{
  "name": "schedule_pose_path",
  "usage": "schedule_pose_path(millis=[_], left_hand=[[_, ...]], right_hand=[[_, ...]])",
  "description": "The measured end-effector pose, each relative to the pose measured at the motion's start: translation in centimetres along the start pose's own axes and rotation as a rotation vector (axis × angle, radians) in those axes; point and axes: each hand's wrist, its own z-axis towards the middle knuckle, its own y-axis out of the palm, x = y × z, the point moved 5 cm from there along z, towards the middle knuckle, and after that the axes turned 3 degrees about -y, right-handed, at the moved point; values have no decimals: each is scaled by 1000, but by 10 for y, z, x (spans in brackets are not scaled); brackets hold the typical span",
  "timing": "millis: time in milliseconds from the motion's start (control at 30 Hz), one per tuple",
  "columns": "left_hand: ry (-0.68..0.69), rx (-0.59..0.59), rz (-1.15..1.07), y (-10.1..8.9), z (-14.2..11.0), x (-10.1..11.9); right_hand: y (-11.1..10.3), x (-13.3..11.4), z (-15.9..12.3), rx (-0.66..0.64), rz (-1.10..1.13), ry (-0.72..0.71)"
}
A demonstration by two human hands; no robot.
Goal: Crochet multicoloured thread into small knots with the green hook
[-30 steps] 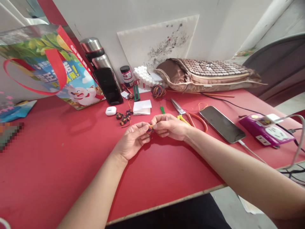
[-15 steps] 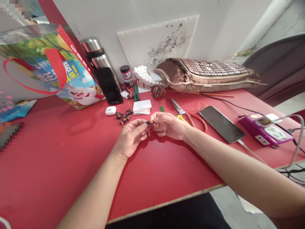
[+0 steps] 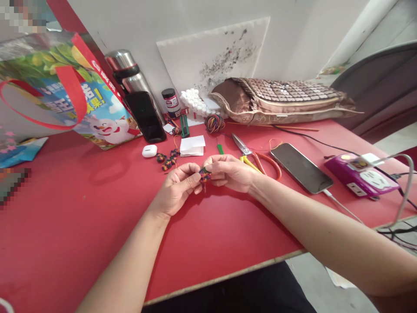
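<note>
Between my two hands is a small crocheted piece [image 3: 205, 174] of dark multicoloured yarn. My left hand [image 3: 180, 184] pinches its left side between thumb and fingers. On its right side, my right hand [image 3: 228, 171] grips the upper edge with thumb and forefinger. A short yarn end hangs below the piece. Just beyond my left hand lie several similar crocheted pieces [image 3: 168, 161], close to a folded white paper [image 3: 192, 145]. A green-handled crochet hook [image 3: 220, 149] rests past my right hand, with a ball of multicoloured yarn [image 3: 214, 124] behind it.
Orange-handled scissors [image 3: 267, 163], a phone [image 3: 301, 167] on a cable and a purple power strip [image 3: 361, 176] lie to the right. Toward the back left stand a shopping bag [image 3: 107, 130], a steel flask [image 3: 132, 80] and a second phone [image 3: 146, 117]. A white earbud case [image 3: 149, 151] sits nearby.
The crocheted piece has turned between my fingers, and more of its face now shows. Both hands stay in nearly the same place, while the whole view has shifted slightly.
</note>
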Motion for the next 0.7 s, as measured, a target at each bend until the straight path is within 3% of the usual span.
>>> schedule_pose_path(millis=[233,700], left_hand=[[5,46,-4,-7,4,-4],[9,72,-96,-8,4,-2]], right_hand=[[-2,2,3,65,117,3],[1,2,1,3,74,44]])
